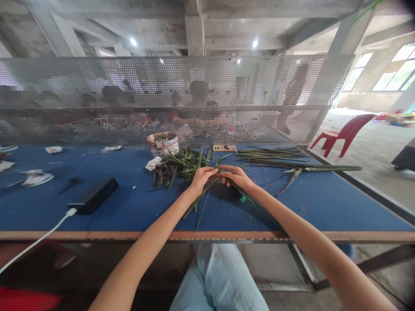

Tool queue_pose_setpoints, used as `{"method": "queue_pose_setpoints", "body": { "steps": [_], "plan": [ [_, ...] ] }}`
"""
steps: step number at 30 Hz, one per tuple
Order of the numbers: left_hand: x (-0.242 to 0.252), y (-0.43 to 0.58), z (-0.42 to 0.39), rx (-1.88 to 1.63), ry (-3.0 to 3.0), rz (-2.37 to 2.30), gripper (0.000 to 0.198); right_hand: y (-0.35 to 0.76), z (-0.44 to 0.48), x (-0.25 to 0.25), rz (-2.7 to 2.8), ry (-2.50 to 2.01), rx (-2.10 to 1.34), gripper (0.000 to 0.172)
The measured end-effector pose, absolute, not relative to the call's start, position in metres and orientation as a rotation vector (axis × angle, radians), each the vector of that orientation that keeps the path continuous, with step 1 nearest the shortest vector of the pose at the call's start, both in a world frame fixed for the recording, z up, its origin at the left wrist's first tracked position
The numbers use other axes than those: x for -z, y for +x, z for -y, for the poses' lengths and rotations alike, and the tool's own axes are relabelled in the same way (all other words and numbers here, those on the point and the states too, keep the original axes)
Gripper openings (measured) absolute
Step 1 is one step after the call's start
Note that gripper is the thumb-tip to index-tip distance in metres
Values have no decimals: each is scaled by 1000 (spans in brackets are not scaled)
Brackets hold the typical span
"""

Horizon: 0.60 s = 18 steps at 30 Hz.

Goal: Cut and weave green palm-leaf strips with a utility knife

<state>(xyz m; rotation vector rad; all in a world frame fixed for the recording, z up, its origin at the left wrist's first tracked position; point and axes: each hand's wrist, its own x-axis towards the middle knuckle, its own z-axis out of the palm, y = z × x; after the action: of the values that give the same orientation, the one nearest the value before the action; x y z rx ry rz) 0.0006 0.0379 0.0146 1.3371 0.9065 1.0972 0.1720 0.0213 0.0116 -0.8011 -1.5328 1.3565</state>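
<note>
the left hand [202, 179] and right hand [236, 178] work close together, fingers pressed firmly, pinching one long green leaf [201, 201] just beside the leaf pile [180, 166].

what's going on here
A seated person is handling long green leaves over a blue-topped table. Their left hand and right hand pinch the leaves close together. A heap of leafy stems lies just beyond the hands, longer leaf strips lie to the right, and a paper container stands behind the heap. Other people show blurrily through a perforated metal screen at the table's far side.
</note>
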Motion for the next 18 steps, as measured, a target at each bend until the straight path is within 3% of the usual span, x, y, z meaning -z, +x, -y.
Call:
{"method": "queue_pose_setpoints", "body": {
  "steps": [18],
  "plan": [
    [-15, -1, -40, -1103, 1320, -895, 21, 172, -16, -15, 1605, -827, -1379, 62]
  ]
}}
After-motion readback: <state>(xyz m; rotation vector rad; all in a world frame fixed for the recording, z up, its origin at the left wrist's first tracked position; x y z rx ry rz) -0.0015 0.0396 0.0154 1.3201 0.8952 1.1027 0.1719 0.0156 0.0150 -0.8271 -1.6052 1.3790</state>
